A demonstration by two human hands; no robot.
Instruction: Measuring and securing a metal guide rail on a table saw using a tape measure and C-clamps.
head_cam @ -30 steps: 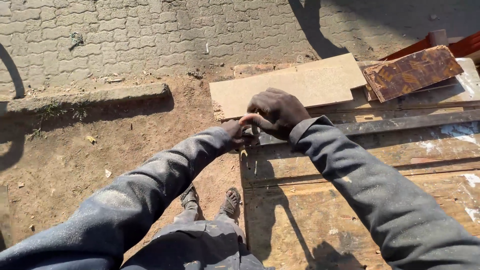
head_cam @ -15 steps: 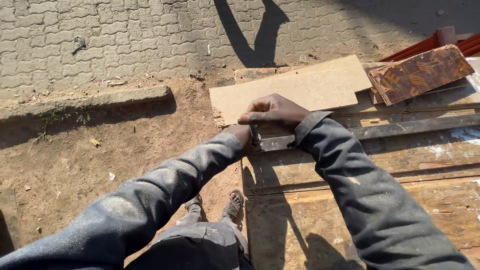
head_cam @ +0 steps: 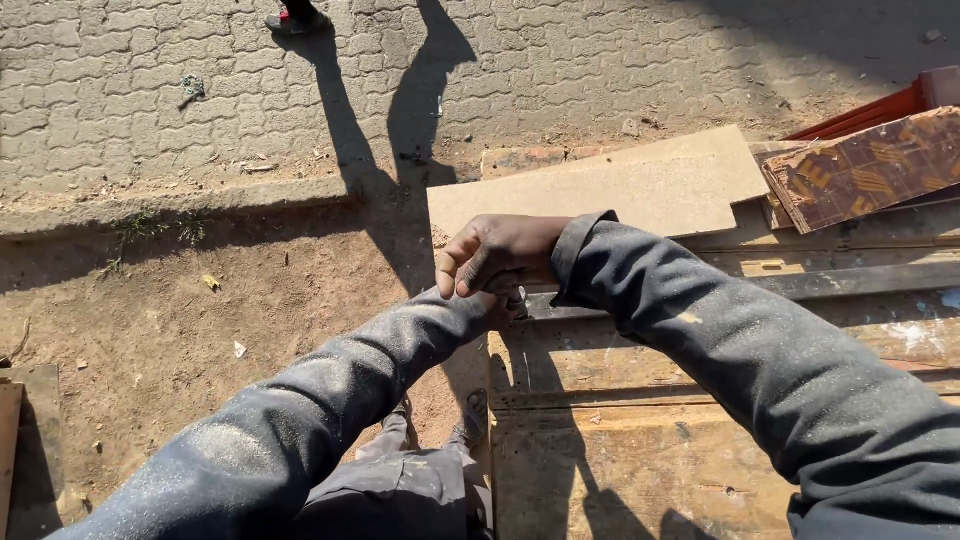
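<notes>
Head view: a dark metal bar lies across the wooden desk, and your right hand is curled at its near end, at the desk's corner; what it clasps is hidden. Your left hand is tucked beneath it, so its grip cannot be told. You seem to be steadying the bar's end. A tan board lies just behind, a patterned panel farther right.

Right hand curled over the near left corner of a pale flat board, left hand hidden beneath it, grey metal bar running right, worn wooden bench near, patterned brown panel far right, paved ground far left.
</notes>
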